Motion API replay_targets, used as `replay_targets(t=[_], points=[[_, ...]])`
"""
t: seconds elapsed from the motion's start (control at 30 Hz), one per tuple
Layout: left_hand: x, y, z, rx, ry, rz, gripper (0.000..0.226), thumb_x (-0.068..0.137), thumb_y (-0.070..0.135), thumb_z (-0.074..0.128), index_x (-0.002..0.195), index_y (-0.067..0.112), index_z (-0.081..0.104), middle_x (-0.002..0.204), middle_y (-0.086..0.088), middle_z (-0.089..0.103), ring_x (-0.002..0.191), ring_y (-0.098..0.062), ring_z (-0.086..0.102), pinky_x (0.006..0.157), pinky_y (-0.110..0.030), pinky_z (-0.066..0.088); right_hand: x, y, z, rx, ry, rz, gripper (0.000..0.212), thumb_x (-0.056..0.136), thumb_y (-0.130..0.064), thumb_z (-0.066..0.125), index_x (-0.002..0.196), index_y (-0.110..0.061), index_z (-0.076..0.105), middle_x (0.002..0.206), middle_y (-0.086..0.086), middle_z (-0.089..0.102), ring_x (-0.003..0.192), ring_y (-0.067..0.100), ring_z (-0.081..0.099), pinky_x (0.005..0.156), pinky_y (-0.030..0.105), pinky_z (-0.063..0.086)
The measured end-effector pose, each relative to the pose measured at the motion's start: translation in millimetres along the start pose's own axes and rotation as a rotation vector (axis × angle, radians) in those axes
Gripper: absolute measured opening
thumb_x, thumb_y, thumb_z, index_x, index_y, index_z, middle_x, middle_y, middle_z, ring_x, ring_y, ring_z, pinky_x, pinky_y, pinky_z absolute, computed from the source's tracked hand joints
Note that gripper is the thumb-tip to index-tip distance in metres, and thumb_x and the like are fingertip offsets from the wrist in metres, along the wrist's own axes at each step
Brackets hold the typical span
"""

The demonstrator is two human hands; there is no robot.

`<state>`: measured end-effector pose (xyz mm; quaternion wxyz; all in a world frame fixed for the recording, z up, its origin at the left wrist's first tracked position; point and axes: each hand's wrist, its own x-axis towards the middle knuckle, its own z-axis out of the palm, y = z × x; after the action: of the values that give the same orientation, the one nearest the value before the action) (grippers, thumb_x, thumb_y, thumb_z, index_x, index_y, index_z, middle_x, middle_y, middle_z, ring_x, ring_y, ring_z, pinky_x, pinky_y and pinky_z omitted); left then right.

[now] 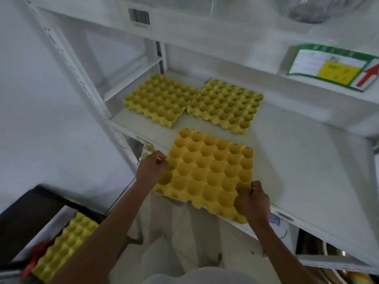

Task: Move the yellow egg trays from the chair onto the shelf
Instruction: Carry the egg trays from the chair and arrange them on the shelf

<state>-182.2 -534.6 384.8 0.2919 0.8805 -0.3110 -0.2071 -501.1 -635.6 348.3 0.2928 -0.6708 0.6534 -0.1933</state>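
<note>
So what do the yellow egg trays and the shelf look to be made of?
The held egg tray: probably moulded paper pulp, matte yellow, going by its soft-edged cups with no glare; thin plastic can't be excluded. The shelf: likely painted metal or laminate, smooth white with a faint sheen; I can't tell which.

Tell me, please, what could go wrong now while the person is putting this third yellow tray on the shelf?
1. The held tray overhangs the shelf's front edge; released now, it might tip off.
2. Pushed further back, it may bump the two trays already on the shelf, the left one and the right one.
3. The left hand and right hand grip only its edges, so the thin tray could bend or slip.
</note>
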Motion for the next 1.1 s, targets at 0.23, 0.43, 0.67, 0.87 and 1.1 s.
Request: replay_targets(t=[0.23,0.43,0.67,0.87,1.1], points=[[89.8,-5.0,-10.4,0.028,-0.162,0.092,0.018,0.092,0.027,0.062,0.104,0.023,0.075,0.102,0.005,0.076,0.098,-0.018,0.070,0.081,-0.030,0.055,39.5,-47.1,45.7,-0.263,0.065,0.110,0.017,0.097,-0.029,0.050,0.102,-0.013,0.049,0.079,0.014,0.057,0.071,0.034,0.054,0.064,0.038,0.042],[133.6,-7.3,-16.7,0.076,-0.209,0.214,0.021,0.091,0.028,0.063,0.109,0.027,0.072,0.105,0.005,0.076,0.097,-0.019,0.072,0.080,-0.033,0.059,47.5,-80.6,66.6,-0.265,0.102,0.270,0.018,0.094,-0.032,0.049,0.099,-0.015,0.045,0.081,0.014,0.060,0.072,0.034,0.055,0.065,0.040,0.046],[167.9,-17.0,-23.5,0.132,-0.202,0.398,0.010,0.089,0.023,0.067,0.098,0.025,0.071,0.092,0.010,0.075,0.084,-0.011,0.071,0.066,-0.028,0.054,43.4,-93.4,82.9,-0.269,0.071,0.286,0.020,0.100,-0.032,0.049,0.100,-0.017,0.037,0.081,0.011,0.058,0.069,0.032,0.054,0.060,0.036,0.042],[176.3,-15.0,-25.8,0.138,-0.215,0.483,0.006,0.089,0.024,0.071,0.093,0.026,0.067,0.088,0.011,0.073,0.081,-0.013,0.071,0.065,-0.030,0.055,40.8,-96.4,83.7,-0.343,0.020,0.261,0.025,0.103,-0.033,0.047,0.109,-0.012,0.033,0.084,0.014,0.060,0.072,0.037,0.061,0.061,0.040,0.047],[216.4,3.6,-26.1,0.365,-0.079,0.663,0.068,0.084,0.039,0.072,0.142,0.012,0.049,0.143,-0.011,0.051,0.131,-0.035,0.050,0.098,-0.054,0.050,38.5,-101.2,79.6,-0.364,-0.005,0.244,0.023,0.100,-0.017,0.050,0.116,-0.009,0.036,0.088,0.016,0.066,0.074,0.038,0.066,0.065,0.045,0.057]])
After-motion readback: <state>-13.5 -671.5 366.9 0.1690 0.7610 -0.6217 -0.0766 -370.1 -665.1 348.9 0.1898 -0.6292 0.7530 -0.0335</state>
